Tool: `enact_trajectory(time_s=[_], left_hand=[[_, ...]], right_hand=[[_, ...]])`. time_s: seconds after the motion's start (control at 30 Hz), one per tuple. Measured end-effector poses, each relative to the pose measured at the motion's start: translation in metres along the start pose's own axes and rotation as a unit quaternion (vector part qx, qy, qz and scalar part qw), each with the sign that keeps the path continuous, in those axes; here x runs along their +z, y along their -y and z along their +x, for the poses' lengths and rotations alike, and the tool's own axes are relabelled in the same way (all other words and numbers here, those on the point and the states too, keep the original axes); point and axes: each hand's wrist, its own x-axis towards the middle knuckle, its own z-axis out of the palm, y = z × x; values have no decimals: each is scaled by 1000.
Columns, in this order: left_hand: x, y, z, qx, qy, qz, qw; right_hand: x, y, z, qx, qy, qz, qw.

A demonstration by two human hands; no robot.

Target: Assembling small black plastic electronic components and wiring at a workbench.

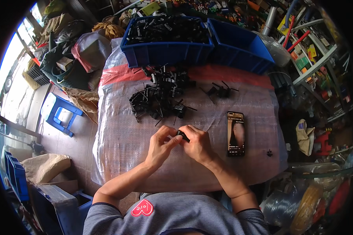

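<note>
Close together over the near middle of the table, my left hand (163, 141) and my right hand (196, 141) are both closed on one small black plastic part (183, 136). Fingers cover most of it, so its full shape is hidden. Just beyond my hands lies a heap of black plastic parts (157, 96) with thin rods sticking out. To the right of that heap, a couple of similar black parts (221, 91) lie apart from it.
At the table's far edge stand a blue bin full of black parts (166, 53) and a second blue bin (239, 55). A phone (235, 134) lies right of my hands, with a tiny black piece (269, 153) beyond it. A blue stool (62, 113) stands on the floor at left.
</note>
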Motion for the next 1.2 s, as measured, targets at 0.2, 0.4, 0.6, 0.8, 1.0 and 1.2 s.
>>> enact_trajectory(time_s=[0.2,0.4,0.6,0.8,1.0,1.2], left_hand=[[-11,1,8,-32,-54,-131,989],[-36,16,30,-92,6,-395,914],[-42,16,31,-138,19,-407,903],[-34,-19,25,-89,-18,-119,989],[-31,-8,23,-140,18,-46,989],[-40,-2,28,-96,-46,-72,992]], right_hand=[[-12,-4,28,-43,115,-26,992],[-38,-102,95,214,-49,-320,922],[-29,-110,73,88,-35,-247,964],[-37,-10,33,-152,-22,-164,974],[-22,-8,14,-117,-18,-92,989],[-29,-35,6,6,-102,-83,991]])
